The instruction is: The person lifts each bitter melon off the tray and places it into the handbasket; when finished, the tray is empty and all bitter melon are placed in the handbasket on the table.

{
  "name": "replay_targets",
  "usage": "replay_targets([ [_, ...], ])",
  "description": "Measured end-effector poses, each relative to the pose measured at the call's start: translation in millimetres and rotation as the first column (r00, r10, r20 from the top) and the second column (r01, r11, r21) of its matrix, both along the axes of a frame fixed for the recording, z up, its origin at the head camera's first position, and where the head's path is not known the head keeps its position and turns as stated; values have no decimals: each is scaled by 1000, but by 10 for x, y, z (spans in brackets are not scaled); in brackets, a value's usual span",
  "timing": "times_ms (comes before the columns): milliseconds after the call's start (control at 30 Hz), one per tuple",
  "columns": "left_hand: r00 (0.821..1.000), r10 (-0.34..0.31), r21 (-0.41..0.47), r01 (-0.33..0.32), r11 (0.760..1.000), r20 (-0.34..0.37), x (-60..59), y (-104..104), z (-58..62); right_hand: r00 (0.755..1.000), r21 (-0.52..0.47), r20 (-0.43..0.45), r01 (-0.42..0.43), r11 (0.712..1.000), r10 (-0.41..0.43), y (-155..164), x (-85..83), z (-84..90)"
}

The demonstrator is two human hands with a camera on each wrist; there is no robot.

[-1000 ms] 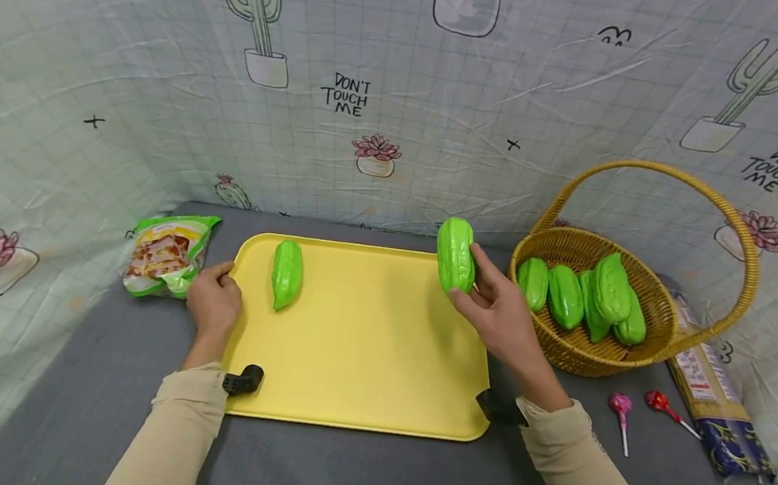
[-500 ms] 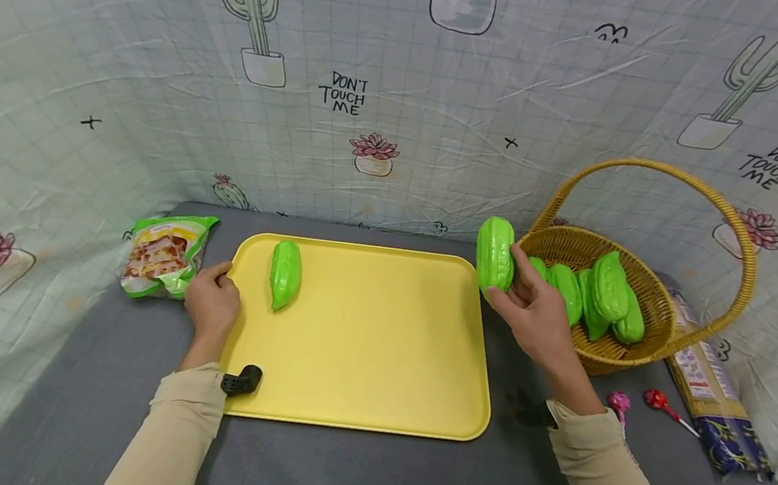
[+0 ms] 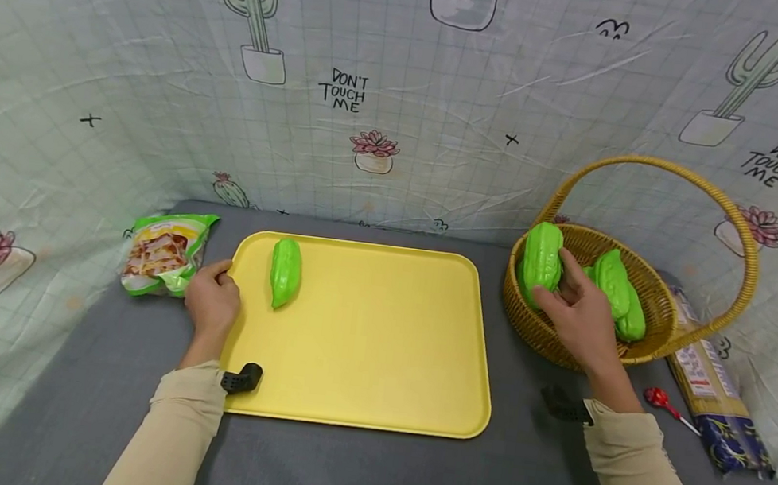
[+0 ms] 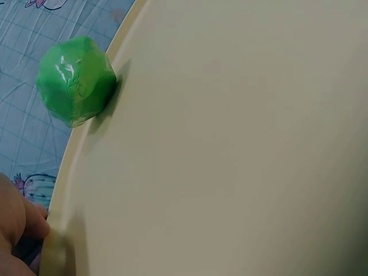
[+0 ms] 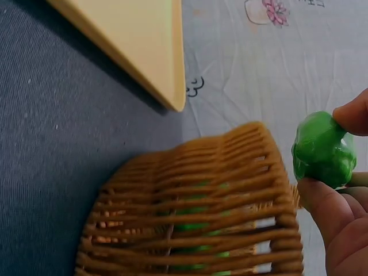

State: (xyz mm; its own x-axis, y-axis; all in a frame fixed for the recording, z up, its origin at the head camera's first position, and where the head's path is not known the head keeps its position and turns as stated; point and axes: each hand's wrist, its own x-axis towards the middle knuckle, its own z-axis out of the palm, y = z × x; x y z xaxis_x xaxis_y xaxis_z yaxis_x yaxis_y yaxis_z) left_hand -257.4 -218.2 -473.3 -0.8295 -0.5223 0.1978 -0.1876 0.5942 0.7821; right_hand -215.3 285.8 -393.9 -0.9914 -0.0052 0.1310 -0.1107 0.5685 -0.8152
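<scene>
On the grey table [image 3: 349, 470], our left hand [image 3: 212, 304] grips the yellow tray [image 3: 364, 336] edge, steadying it, while our right hand [image 3: 582, 316] pinches a green gourd [image 3: 540, 261] above the basket [image 3: 643, 351].

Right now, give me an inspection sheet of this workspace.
Surface: grey table, covered in cloth.
Job's things: yellow tray with one green gourd lying near its far left corner; wicker basket to its right holding more gourds.
Clutter: snack bag left of the tray; red lollipop and noodle packet right of the basket.
Hands: left hand grips the tray's left rim; right hand holds a held gourd over the basket's near-left rim, fingers around it.
Cables: nothing seen.
Surroundings: cactus-print backdrop behind and at the sides.
</scene>
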Motion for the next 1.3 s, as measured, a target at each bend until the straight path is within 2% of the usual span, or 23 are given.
replay_targets([
  [267, 1000, 0, 0, 0, 1000, -6, 1, -3, -11, 998, 30, 60, 32, 999, -34, 149, -30, -40],
  [700, 1000, -6, -1, 6, 1000, 9, -4, -1, 0, 994, 69, 97, 44, 997, -50, 372, -98, -128],
  [1133, 1000, -2, 2, 2, 1000, -6, 17, 11, 10, 995, 130, 88, 32, 991, -44, 478, -104, -151],
  [1300, 1000, 0, -2, 0, 1000, -1, 19, 18, 29, 996, 125, 83, 28, 992, -38, 503, -121, -155],
])
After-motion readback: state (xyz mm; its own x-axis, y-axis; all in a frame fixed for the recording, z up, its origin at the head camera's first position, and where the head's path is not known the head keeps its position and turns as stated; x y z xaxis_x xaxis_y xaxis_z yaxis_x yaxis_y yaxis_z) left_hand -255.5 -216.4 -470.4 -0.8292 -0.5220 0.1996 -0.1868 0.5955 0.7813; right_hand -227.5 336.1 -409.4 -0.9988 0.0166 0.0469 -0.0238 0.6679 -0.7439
